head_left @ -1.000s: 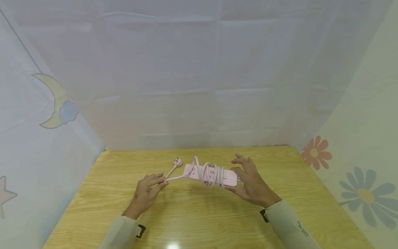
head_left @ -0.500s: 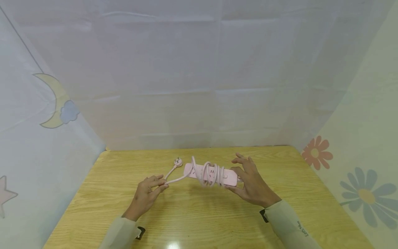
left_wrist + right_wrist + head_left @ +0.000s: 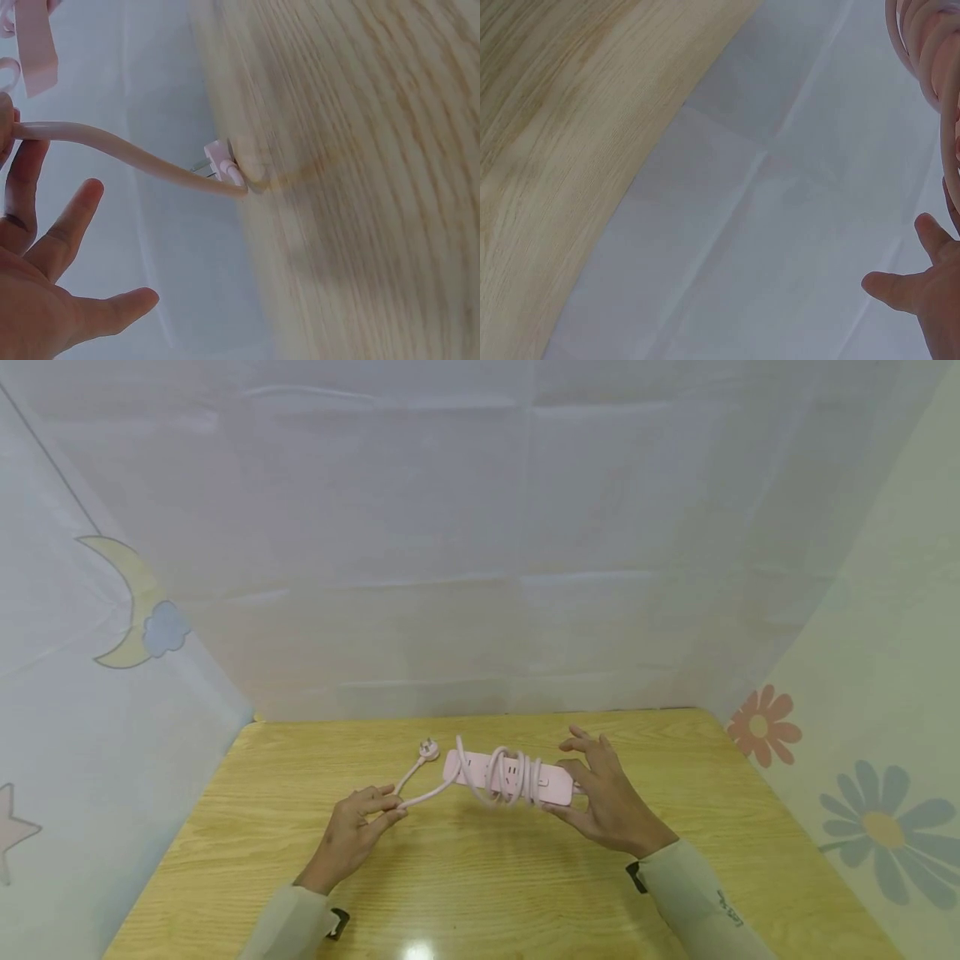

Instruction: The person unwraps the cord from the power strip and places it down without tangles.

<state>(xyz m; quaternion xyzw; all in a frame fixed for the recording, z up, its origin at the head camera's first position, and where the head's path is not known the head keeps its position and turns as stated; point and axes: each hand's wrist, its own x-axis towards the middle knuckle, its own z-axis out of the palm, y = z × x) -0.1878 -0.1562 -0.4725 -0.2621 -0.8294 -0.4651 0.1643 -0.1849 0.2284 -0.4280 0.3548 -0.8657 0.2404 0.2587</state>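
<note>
A pink power strip is held above the table by my right hand, which grips its right end between thumb and fingers. Several turns of its pink cord wrap round the strip's middle, and a looser loop crosses the left end. My left hand pinches the cord left of the strip, between thumb and forefinger; its other fingers are spread in the left wrist view. Beyond that hand the cord runs on to the plug, whose prongs show close to the tabletop. In the right wrist view the wound cord is partly cut off.
The wooden table reaches back to a pale cloth wall. Side walls carry a moon print on the left and flower prints on the right.
My left hand has shifted slightly with the cord, and the loose loop has slid left along the strip towards its end. The right hand keeps its grip almost in place.
</note>
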